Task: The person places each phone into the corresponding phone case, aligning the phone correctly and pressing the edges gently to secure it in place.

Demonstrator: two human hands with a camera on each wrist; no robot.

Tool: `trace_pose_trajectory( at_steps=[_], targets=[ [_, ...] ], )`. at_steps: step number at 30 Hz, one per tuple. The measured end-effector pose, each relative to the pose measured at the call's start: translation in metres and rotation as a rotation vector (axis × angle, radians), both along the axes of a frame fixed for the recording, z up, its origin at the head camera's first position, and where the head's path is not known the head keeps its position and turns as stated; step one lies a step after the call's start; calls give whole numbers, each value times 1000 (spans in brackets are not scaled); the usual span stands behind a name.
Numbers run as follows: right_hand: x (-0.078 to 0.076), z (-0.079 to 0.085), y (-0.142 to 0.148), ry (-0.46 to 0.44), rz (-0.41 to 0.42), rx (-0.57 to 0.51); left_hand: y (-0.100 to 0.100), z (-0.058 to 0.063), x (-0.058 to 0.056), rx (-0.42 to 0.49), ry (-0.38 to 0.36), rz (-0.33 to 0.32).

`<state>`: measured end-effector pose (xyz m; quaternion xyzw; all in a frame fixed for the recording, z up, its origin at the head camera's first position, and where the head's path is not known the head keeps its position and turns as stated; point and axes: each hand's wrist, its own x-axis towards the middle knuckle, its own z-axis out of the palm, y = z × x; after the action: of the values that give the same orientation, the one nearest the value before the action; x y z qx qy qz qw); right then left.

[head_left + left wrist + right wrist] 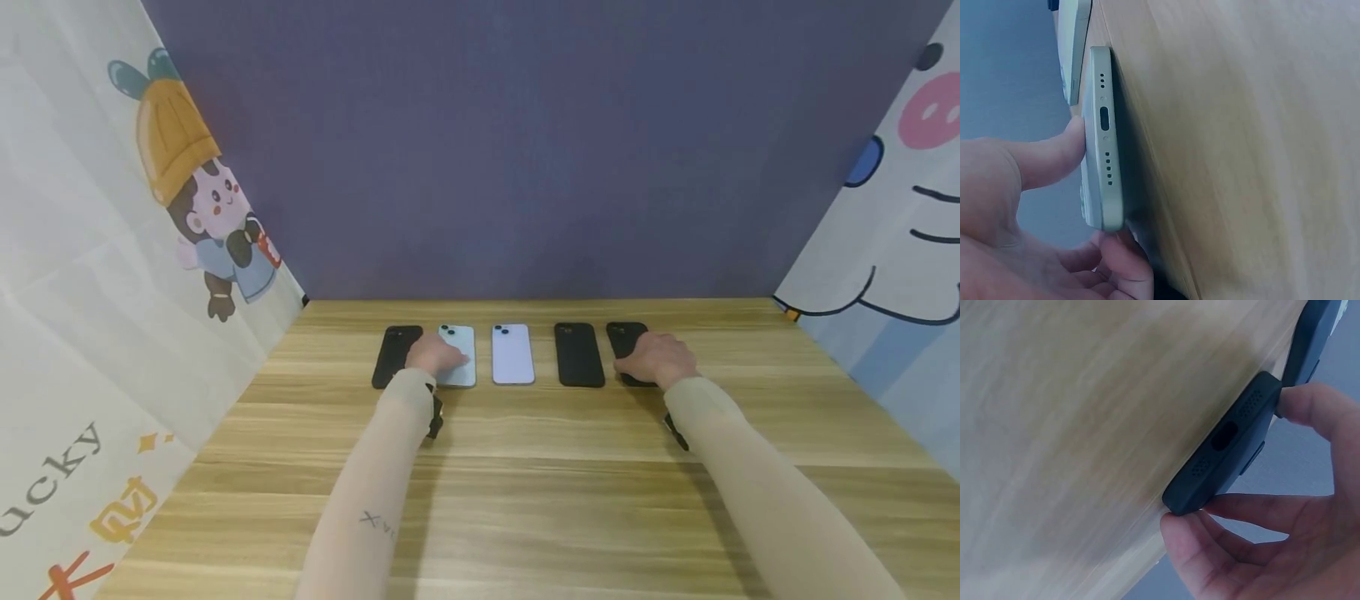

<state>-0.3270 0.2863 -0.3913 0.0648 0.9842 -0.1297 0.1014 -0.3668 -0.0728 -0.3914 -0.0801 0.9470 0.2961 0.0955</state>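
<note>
Head view shows five phones in a row near the far edge of the tabletop (525, 467), well clear of its left and right edges. The left hand (437, 357) lies over the light blue phone (459, 350), second from the left end; the right hand (657, 358) covers the black phone (628, 343) at the right end. Between them sit a pale lilac phone (513, 354) and another black phone (578, 354), with a third black phone (396, 354) at the left end.

The wrist views show both grips: on the left, thumb on one long side and fingertips curled under the other, pinching the light blue phone (1104, 162) across its width; on the right, thumb and fingers clasp the black phone (1225, 447) the same way.

Judging from this, each phone seems about to come up off the wood. Doing it well likely means keeping the pinch on the side rails, lifting straight and level, and staying clear of the neighbours just beside each one.
</note>
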Motion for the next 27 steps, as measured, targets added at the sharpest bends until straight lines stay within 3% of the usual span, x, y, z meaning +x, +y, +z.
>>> trace_pose_trajectory(
  at_steps=[10,18,27],
  targets=[
    [2,2,-3,2,-16,0,-6,5,-2,-7,7,-12],
    [3,3,-8,-4,-31,13,-14,4,-11,187,-48,29],
    [3,4,-8,1,-15,11,-19,3,-9,381,-22,46]
  ],
)
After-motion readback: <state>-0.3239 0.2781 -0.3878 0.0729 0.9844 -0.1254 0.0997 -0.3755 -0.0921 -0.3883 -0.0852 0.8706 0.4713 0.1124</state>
